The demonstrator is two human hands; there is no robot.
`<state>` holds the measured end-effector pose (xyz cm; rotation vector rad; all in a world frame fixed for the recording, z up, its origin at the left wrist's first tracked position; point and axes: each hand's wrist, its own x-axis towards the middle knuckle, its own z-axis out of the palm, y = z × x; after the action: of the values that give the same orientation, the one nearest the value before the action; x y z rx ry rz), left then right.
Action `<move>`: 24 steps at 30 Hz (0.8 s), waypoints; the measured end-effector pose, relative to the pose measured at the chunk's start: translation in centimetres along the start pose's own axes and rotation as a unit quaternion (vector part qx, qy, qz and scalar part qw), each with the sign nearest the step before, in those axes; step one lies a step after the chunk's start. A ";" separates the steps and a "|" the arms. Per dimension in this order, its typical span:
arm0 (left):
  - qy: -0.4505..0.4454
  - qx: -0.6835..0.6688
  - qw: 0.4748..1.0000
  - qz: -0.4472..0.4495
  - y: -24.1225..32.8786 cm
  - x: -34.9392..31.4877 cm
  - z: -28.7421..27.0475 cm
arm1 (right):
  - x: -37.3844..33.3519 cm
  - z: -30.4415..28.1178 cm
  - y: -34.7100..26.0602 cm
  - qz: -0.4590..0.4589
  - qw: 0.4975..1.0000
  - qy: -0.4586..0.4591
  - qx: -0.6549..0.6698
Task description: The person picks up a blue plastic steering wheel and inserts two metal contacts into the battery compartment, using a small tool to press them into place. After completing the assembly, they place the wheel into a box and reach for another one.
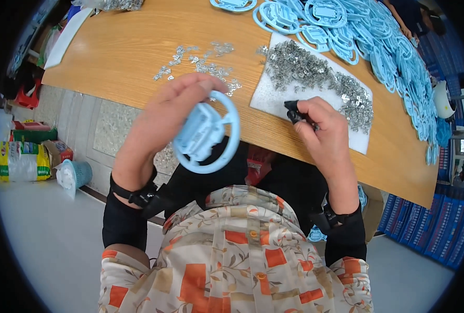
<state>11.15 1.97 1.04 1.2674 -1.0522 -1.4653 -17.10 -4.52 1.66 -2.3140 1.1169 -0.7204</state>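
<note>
My left hand grips the rim of a light blue plastic steering wheel, toy-sized, and holds it tilted in front of the table edge. My right hand is closed above the near edge of a white foam sheet. Black coverings or a black object show at its fingertips; whatever is pinched there is too small to make out. On the sheet, beyond and beside that hand, lies a heap of small silvery metal clips. More loose metal clips are scattered on the wood beyond my left hand.
A large pile of light blue steering wheels covers the far right of the wooden table. Blue crates stand at the lower right. On the floor at left are a yellow-and-white bag and a small basket. Another person's hand shows at upper right.
</note>
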 end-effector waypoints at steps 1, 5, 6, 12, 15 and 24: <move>0.013 -0.008 1.000 -0.019 0.1 -0.3 -0.5 | -0.5 0.2 0.1 0.014 1.000 -0.010 0.014; 0.036 0.003 0.999 -0.035 -1.2 -1.6 -1.7 | -1.5 1.2 0.2 0.050 0.997 -0.020 0.051; 0.031 -0.011 0.999 -0.040 -1.8 -2.2 -2.0 | -1.3 1.6 0.1 0.047 0.997 -0.021 0.052; 0.031 -0.021 0.998 -0.054 -3.8 -4.4 -1.8 | 0.8 4.7 -3.1 -0.086 0.993 -0.030 -0.078; 0.025 -0.049 0.996 -0.076 -4.1 -4.7 -1.1 | 2.1 6.7 -5.0 -0.103 0.986 -0.045 -0.124; 0.013 -0.063 0.995 -0.078 -5.2 -5.4 -0.6 | 1.1 6.2 -4.7 -0.093 0.982 -0.098 -0.130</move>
<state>11.57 8.36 -2.90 1.2990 -0.8443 -1.6023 -9.92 -1.64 0.12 -2.6692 0.9628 -0.4182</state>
